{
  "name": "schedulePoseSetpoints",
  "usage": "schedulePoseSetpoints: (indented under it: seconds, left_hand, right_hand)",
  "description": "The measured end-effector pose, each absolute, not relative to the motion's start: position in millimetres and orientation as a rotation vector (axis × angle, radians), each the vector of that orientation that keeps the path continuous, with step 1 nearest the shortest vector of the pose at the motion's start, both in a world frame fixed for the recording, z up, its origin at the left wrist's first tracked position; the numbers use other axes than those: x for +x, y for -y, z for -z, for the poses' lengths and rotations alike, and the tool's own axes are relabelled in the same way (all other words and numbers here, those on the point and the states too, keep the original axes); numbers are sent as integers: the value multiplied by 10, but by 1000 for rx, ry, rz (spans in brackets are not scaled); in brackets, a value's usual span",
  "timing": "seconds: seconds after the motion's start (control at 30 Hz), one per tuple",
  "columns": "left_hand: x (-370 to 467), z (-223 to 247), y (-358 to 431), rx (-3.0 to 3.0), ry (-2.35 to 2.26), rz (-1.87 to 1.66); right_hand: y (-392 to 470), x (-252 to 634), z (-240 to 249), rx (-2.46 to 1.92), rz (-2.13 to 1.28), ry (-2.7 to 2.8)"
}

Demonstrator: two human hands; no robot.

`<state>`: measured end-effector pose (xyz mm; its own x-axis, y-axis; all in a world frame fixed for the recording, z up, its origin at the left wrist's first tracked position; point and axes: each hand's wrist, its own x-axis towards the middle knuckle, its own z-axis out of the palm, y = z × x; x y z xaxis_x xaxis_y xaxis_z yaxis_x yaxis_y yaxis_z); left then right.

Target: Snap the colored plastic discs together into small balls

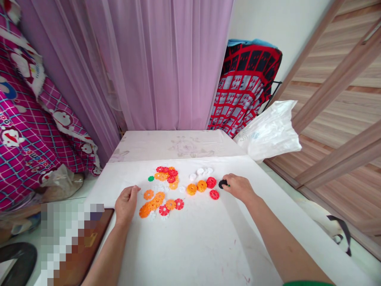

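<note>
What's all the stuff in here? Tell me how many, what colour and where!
Discs: many, orange, mid-table
Discs: several, red, mid-table
Discs: several, white, mid-table
Disc: one, green, pile's left
Black disc: at least one, right fingertips
Table: one, white, centre
Curtain: uncounted, purple, behind
Checked cloth: one, pink, left
Patterned cloth: one, red-black, back right
Plastic bag: one, white, right
Case: one, brown, bottom left, partly blurred
Wooden doors: uncounted, brown, right
Left hand: one, bare, beside discs
Right hand: one, bare, at black disc
</note>
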<state>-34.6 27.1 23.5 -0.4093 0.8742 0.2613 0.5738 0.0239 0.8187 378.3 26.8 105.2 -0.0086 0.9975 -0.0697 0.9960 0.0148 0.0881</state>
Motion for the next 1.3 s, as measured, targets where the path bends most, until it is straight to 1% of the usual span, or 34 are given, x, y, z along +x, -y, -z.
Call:
schedulePoseSetpoints:
  seconds: [0.2, 0.33, 0.4, 0.47, 0.6, 0.77, 1.03, 1.3]
  left_hand:
    - [-359, -211, -283, 1446, -1965, -1351]
    - [-360, -194, -296, 1378, -1974, -1407]
    - [-359, -175, -297, 1357, -1960, -1441]
    - [-364, -146, -297, 1343, -1931, -1467]
    - [-386, -86, -300, 1316, -1920, -1486]
    - [-391, -62, -302, 1316, -1914, -1501]
    - [-362, -66, -288, 1341, -1881, -1526]
    - [-375, -85, -294, 1400, -1924, -1471]
  right_hand:
    - [-293, 3866, -1115, 2288, -57, -2145]
    - [-402, 3643, -1260, 2334, -96, -2217]
    - [-488, 3339, -1304, 2228, -64, -2368]
    - [-578, 2924, -1294, 2027, 23, -2553]
    - [-748, 1999, -1136, 1645, 187, -2776]
    - [-938, 1267, -983, 1472, 136, -2780]
    - [-1080, 1046, -946, 1513, 119, -2641]
    - [-1067, 980, -987, 1546, 130, -2639]
